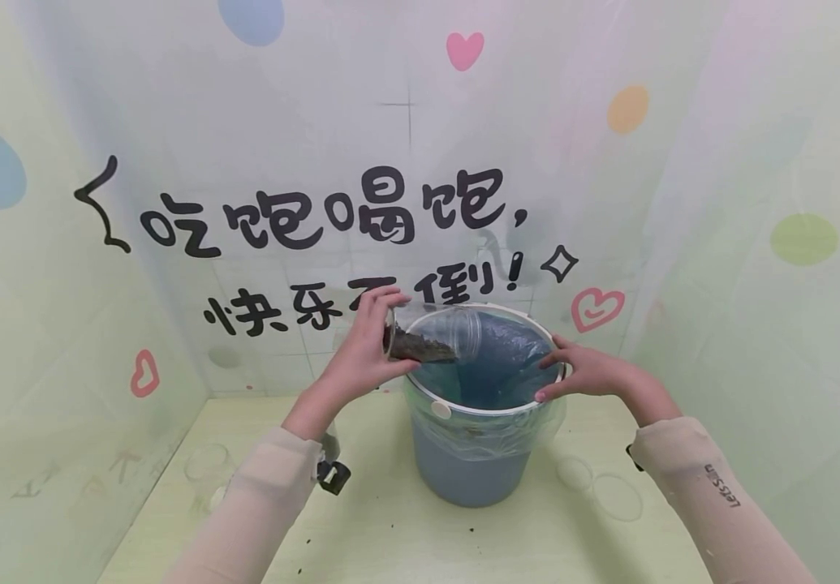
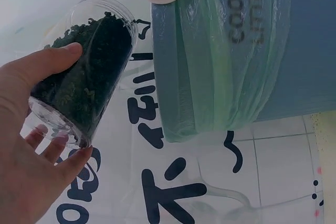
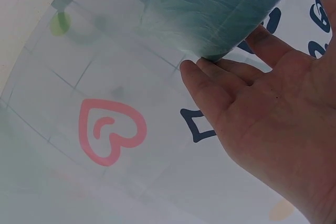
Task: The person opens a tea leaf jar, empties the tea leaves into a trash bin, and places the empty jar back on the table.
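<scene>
My left hand grips a clear plastic jar near its base. Dark, crumbly dried leaves lie inside it. The jar is tipped almost level, its mouth over the opening of a blue trash bin. A thin green-blue bag lines the bin and hangs over its outside, under a white rim ring. On the bin's right side, my right hand holds the rim, its fingers over the edge. In the right wrist view its fingertips touch or lie close to the bag-covered bin.
Two clear round pieces lie on the pale table right of the bin. Another transparent round thing sits at the left. Small dark crumbs are scattered near the front. A printed curtain stands behind and at the sides.
</scene>
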Demonstrator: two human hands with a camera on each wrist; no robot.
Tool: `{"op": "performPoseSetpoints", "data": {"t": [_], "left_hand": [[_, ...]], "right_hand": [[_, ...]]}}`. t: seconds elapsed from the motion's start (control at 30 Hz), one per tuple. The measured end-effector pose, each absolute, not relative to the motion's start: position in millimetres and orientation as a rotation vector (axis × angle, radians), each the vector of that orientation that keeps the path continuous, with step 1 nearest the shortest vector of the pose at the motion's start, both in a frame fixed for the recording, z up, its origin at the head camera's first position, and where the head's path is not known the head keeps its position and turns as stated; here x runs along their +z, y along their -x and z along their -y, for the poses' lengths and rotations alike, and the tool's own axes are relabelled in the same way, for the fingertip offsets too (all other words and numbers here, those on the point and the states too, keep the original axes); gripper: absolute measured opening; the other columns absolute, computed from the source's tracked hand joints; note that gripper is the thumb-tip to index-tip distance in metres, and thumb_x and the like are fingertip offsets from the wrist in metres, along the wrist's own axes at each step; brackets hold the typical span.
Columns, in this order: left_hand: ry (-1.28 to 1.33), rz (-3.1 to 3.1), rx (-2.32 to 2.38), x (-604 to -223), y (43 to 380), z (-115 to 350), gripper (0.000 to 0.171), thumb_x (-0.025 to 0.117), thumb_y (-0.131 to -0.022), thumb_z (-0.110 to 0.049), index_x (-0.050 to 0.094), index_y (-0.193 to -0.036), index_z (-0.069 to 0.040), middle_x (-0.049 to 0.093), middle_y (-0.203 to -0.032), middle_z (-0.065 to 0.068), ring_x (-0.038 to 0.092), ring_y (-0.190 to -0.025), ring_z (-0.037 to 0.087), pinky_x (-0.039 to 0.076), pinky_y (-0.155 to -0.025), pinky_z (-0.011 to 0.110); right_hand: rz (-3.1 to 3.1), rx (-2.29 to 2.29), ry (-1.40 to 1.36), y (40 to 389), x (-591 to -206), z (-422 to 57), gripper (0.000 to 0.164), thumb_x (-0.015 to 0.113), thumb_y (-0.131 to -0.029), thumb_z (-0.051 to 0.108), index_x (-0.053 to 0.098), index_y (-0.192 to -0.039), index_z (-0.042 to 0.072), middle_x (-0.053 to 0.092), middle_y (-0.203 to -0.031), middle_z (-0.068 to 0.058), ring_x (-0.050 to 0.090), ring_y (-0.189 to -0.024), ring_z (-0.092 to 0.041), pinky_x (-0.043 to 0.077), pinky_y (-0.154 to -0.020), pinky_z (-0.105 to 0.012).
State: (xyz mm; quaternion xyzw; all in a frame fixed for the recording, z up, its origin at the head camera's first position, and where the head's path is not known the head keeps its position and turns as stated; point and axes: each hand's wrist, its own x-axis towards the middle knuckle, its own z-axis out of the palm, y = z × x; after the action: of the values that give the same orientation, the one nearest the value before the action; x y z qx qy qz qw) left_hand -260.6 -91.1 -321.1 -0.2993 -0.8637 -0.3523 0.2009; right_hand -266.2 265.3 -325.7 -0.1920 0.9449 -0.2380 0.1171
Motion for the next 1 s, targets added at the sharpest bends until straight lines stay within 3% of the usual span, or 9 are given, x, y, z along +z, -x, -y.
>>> {"op": "performPoseSetpoints", "data": {"t": [0.23,0.5,1.0], "left_hand": [[0.838,2.419,-0.992,-320.4,260.2,90.6,0.092,0.088,-0.072,-0.008,0.034,-0.146,-0.012,0.037,-0.143,0.015,0.043,-0.132,0.033,0.044,-0.110,0.052],[0.822,2.440,-1.028,-320.1,260.3,90.6,0.096,0.088,-0.073,-0.009,0.028,-0.148,-0.008,0.035,-0.149,0.014,0.041,-0.137,0.032,0.040,-0.115,0.051],[0.817,2.445,-1.048,-322.9,261.4,90.2,0.097,0.087,-0.075,-0.011,0.026,-0.150,-0.010,0.034,-0.153,0.010,0.036,-0.144,0.029,0.036,-0.119,0.050]], "right_hand": [[-2.762,-0.699,0.563,265.5,-325.6,-265.4,0.074,0.080,-0.079,0.046,0.059,-0.133,-0.001,0.010,-0.161,-0.034,0.024,-0.144,-0.055,0.034,-0.112,-0.066],[-2.763,-0.707,0.578,265.4,-325.4,-265.3,0.073,0.081,-0.079,0.045,0.060,-0.132,-0.002,0.010,-0.161,-0.035,0.024,-0.144,-0.056,0.034,-0.112,-0.066],[-2.761,-0.711,0.589,267.0,-326.5,-265.8,0.072,0.081,-0.079,0.043,0.060,-0.131,-0.003,0.010,-0.161,-0.035,0.024,-0.144,-0.056,0.034,-0.112,-0.067]]}}
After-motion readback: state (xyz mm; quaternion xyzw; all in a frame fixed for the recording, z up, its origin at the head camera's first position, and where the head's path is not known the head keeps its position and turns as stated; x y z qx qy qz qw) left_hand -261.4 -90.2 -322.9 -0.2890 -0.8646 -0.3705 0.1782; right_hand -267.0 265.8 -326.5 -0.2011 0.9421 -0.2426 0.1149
